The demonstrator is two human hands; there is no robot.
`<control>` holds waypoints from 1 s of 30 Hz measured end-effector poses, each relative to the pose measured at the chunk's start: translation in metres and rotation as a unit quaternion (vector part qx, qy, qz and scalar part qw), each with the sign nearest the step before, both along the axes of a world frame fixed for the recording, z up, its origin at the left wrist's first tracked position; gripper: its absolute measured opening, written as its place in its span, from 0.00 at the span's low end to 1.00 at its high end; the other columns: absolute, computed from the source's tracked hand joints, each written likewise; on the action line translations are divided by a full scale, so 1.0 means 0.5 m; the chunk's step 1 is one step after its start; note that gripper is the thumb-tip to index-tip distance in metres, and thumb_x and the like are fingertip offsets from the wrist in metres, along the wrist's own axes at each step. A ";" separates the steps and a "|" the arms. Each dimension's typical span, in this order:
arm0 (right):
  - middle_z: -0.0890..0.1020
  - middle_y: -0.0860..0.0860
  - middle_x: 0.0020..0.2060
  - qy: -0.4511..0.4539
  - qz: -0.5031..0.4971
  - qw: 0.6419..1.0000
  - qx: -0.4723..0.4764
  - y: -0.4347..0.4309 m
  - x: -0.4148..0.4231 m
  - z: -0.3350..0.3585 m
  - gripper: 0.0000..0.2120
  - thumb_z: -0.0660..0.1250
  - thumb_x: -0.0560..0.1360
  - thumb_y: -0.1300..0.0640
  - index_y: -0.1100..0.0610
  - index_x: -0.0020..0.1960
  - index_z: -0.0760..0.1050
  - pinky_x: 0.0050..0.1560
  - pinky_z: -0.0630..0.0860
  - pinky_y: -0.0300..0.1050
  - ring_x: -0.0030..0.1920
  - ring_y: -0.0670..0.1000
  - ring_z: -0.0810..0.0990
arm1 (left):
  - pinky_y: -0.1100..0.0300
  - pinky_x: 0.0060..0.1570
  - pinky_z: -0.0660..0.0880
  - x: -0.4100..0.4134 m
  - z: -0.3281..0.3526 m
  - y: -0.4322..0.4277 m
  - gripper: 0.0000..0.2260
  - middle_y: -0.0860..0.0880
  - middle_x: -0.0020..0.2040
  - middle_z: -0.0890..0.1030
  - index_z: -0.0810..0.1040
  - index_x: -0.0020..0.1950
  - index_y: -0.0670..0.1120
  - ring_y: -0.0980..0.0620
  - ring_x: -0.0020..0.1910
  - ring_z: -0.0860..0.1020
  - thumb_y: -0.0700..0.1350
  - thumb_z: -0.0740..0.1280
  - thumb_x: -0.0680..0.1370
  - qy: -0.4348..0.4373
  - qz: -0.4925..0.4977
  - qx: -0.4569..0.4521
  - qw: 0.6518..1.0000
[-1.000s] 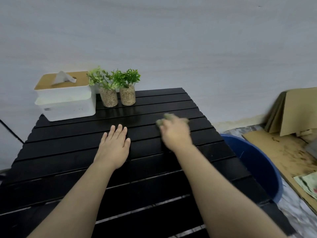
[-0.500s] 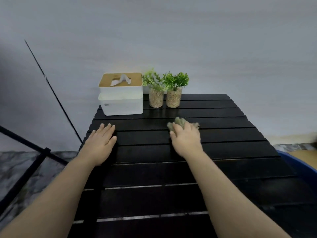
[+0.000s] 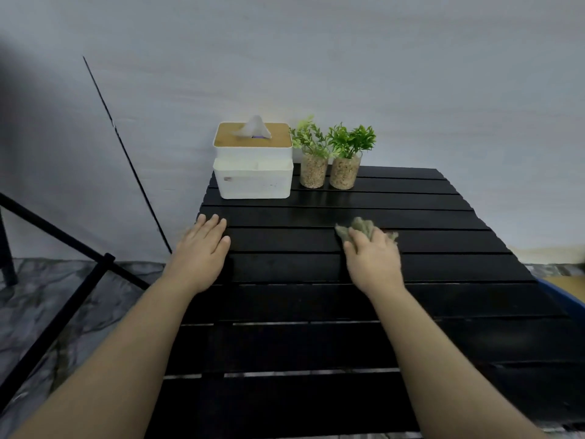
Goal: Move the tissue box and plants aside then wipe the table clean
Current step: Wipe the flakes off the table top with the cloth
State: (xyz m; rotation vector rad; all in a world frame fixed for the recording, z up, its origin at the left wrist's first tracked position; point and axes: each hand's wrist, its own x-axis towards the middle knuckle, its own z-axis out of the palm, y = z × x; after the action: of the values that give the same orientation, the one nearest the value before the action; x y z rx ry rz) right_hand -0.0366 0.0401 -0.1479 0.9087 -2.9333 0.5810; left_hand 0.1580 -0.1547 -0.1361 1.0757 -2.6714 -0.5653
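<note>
A white tissue box (image 3: 252, 172) with a wooden lid stands at the far left corner of the black slatted table (image 3: 427, 280). Right beside it are two small green plants in pebble-filled glass pots, the left plant (image 3: 312, 160) and the right plant (image 3: 346, 156). My right hand (image 3: 373, 261) presses a crumpled grey-green cloth (image 3: 359, 228) flat on the table's middle, in front of the plants. My left hand (image 3: 202, 248) lies flat, fingers together, on the table's left edge, holding nothing.
A grey wall rises just behind the table. A black metal frame (image 3: 63, 242) and a thin black rod (image 3: 126, 153) stand on the floor to the left. A blue tub's rim (image 3: 566, 296) shows at the right edge.
The view has swung left, so the table sits further right in frame. My left hand has moved to the table's left edge. The right hand with the cloth has shifted slightly along the slats.
</note>
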 end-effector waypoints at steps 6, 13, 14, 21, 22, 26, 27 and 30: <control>0.68 0.56 0.69 0.038 0.264 0.963 -0.036 -0.123 0.262 -0.005 0.19 0.57 0.77 0.51 0.51 0.67 0.69 0.70 0.58 0.60 0.69 0.60 0.64 | 0.60 0.73 0.43 0.054 -0.028 0.004 0.23 0.50 0.78 0.49 0.51 0.76 0.47 0.54 0.76 0.45 0.50 0.50 0.81 -0.029 -0.002 0.009 1.000; 0.58 0.55 0.75 -0.002 0.030 0.999 0.034 -0.059 -0.001 0.010 0.22 0.51 0.79 0.42 0.43 0.73 0.58 0.72 0.50 0.59 0.74 0.58 0.53 | 0.56 0.74 0.46 0.037 -0.017 -0.013 0.24 0.50 0.78 0.50 0.52 0.76 0.47 0.52 0.77 0.46 0.51 0.49 0.81 -0.043 -0.006 -0.024 0.999; 0.57 0.55 0.75 -0.014 -0.019 0.999 0.043 -0.071 -0.029 0.013 0.23 0.49 0.80 0.42 0.43 0.74 0.55 0.73 0.48 0.60 0.75 0.58 0.51 | 0.55 0.74 0.46 0.021 -0.010 -0.021 0.24 0.49 0.78 0.49 0.52 0.76 0.47 0.51 0.77 0.46 0.52 0.49 0.81 -0.035 -0.001 -0.031 0.999; 0.63 0.54 0.72 0.030 0.178 0.983 0.018 -0.201 0.031 -0.001 0.20 0.51 0.80 0.46 0.44 0.71 0.62 0.72 0.53 0.58 0.72 0.58 0.59 | 0.52 0.75 0.41 -0.140 -0.002 -0.035 0.23 0.50 0.78 0.46 0.49 0.76 0.49 0.51 0.77 0.43 0.52 0.44 0.81 -0.033 -0.003 -0.014 0.999; 0.63 0.54 0.72 0.031 0.183 0.982 0.021 -0.190 0.012 0.002 0.20 0.51 0.80 0.45 0.45 0.71 0.62 0.72 0.53 0.58 0.72 0.58 0.59 | 0.52 0.75 0.42 -0.146 -0.013 -0.037 0.23 0.50 0.78 0.47 0.49 0.76 0.49 0.51 0.77 0.43 0.52 0.44 0.81 -0.051 0.001 -0.014 0.999; 0.64 0.56 0.71 0.033 0.088 0.995 0.024 -0.087 -0.147 -0.005 0.21 0.53 0.80 0.46 0.47 0.72 0.62 0.70 0.58 0.57 0.70 0.59 0.62 | 0.51 0.75 0.42 -0.147 -0.031 -0.044 0.24 0.49 0.78 0.46 0.47 0.76 0.49 0.50 0.77 0.43 0.52 0.45 0.81 -0.094 0.004 -0.041 0.995; 0.64 0.57 0.71 0.025 0.038 0.999 0.022 -0.057 -0.185 -0.005 0.21 0.53 0.80 0.47 0.49 0.72 0.62 0.69 0.59 0.57 0.69 0.60 0.63 | 0.51 0.75 0.43 -0.147 -0.030 -0.042 0.24 0.49 0.78 0.46 0.47 0.76 0.49 0.50 0.77 0.43 0.52 0.45 0.81 -0.097 0.003 -0.041 0.994; 0.65 0.58 0.70 0.036 -0.067 0.997 0.028 -0.040 -0.204 -0.010 0.21 0.53 0.80 0.48 0.52 0.72 0.63 0.69 0.59 0.58 0.68 0.61 0.63 | 0.51 0.75 0.43 -0.148 -0.023 -0.039 0.24 0.49 0.78 0.46 0.47 0.76 0.49 0.50 0.77 0.43 0.52 0.45 0.81 -0.112 0.008 -0.039 0.993</control>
State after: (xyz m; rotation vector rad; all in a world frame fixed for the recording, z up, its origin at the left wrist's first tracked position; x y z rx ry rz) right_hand -0.1386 0.0203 -0.1529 0.7146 -2.9305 0.4518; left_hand 0.0838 -0.1743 -0.1478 1.2017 -2.8445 -0.3523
